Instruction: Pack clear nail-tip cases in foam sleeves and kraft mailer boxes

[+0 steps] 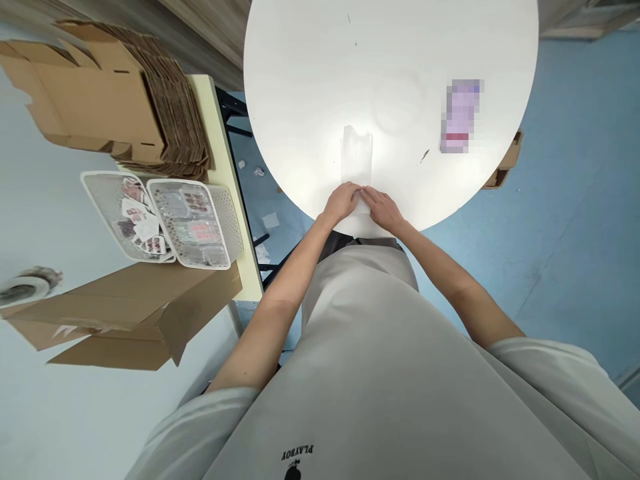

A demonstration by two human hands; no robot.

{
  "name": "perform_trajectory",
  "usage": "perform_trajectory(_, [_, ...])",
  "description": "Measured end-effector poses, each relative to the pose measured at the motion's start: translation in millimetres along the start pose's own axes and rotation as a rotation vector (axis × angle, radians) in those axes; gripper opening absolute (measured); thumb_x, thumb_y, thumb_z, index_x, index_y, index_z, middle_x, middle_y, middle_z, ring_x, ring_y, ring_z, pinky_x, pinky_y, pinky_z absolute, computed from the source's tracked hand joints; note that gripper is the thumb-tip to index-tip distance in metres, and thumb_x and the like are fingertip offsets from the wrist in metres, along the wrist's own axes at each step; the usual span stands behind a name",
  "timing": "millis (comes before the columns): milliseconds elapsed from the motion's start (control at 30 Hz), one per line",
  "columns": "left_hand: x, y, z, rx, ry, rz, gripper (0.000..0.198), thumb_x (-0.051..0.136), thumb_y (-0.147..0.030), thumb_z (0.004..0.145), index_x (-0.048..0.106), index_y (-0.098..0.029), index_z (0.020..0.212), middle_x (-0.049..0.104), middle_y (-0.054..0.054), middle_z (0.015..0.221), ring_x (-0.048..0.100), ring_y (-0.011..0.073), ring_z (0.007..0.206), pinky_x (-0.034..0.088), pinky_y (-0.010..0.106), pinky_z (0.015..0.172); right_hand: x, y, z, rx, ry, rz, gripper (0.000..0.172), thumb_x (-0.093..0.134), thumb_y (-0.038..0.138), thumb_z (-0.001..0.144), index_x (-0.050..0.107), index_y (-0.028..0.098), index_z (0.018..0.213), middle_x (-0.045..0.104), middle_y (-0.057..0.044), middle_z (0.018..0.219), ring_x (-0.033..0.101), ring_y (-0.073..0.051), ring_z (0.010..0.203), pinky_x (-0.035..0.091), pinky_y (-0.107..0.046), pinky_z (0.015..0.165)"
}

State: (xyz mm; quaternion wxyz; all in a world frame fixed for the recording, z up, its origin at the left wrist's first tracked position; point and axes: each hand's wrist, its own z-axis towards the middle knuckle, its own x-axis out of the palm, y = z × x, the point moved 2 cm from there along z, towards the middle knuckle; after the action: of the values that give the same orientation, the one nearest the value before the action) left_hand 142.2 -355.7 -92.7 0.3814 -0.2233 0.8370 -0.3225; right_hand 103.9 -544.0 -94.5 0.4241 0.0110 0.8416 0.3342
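A clear plastic bag (357,155) lies flat on the round white table (310,93), near its front edge. My left hand (342,202) and my right hand (382,207) meet at the bag's near end, fingers curled and pinching its edge. The fingertips of both hands touch each other over the bag. A small purple and white item (461,115) lies on the table to the right, blurred beyond recognition.
A side table on the left carries a stack of flat cardboard blanks (125,93), two white mesh baskets (225,213) with small packets, and a flattened carton (125,313). Another cardboard box (505,167) sits on the blue floor behind the table's right edge.
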Motion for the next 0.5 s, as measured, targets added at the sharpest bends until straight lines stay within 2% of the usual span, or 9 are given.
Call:
perform_trajectory(133, [-2.5, 22, 2, -0.112, -0.070, -0.227, 0.043, 0.052, -0.006, 0.093, 0.083, -0.018, 0.121, 0.083, 0.011, 0.135, 0.074, 0.0271, 0.131, 0.051, 0.043, 0.126, -9, 0, 5, 0.045, 0.013, 0.021, 0.065, 0.040, 0.011, 0.105, 0.051, 0.012, 0.169, 0.056, -0.021, 0.172, 0.055, -0.037, 0.155, 0.049, -0.055, 0.122])
perform_trajectory(267, [-4.6, 39, 2, -0.201, -0.085, -0.545, 0.046, 0.059, -0.001, 0.077, 0.083, -0.015, 0.113, 0.085, 0.011, 0.128, 0.076, 0.0255, 0.127, 0.054, 0.042, 0.121, -19, 0, 15, 0.080, -0.010, 0.071, 0.044, 0.042, 0.028, 0.116, 0.066, 0.018, 0.151, 0.070, -0.020, 0.151, 0.063, -0.039, 0.138, 0.050, -0.055, 0.115])
perform_trajectory(400, [-0.8, 40, 1, -0.249, -0.111, -0.575, 0.057, 0.065, 0.000, 0.066, 0.082, -0.015, 0.118, 0.084, 0.011, 0.130, 0.077, 0.0288, 0.121, 0.058, 0.045, 0.116, -19, -2, 19, 0.119, -0.067, 0.120, 0.040, 0.042, 0.037, 0.118, 0.072, 0.019, 0.138, 0.072, -0.019, 0.141, 0.063, -0.037, 0.131, 0.053, -0.051, 0.109])
perform_trajectory(500, [6.9, 36, 2, -0.273, -0.190, -0.622, 0.063, 0.069, -0.001, 0.064, 0.078, -0.012, 0.124, 0.082, 0.014, 0.134, 0.076, 0.0314, 0.124, 0.058, 0.046, 0.116, -14, -6, 18, 0.217, -0.099, 0.143, 0.036, 0.045, 0.039, 0.118, 0.073, 0.019, 0.128, 0.072, -0.019, 0.135, 0.064, -0.035, 0.124, 0.056, -0.047, 0.102])
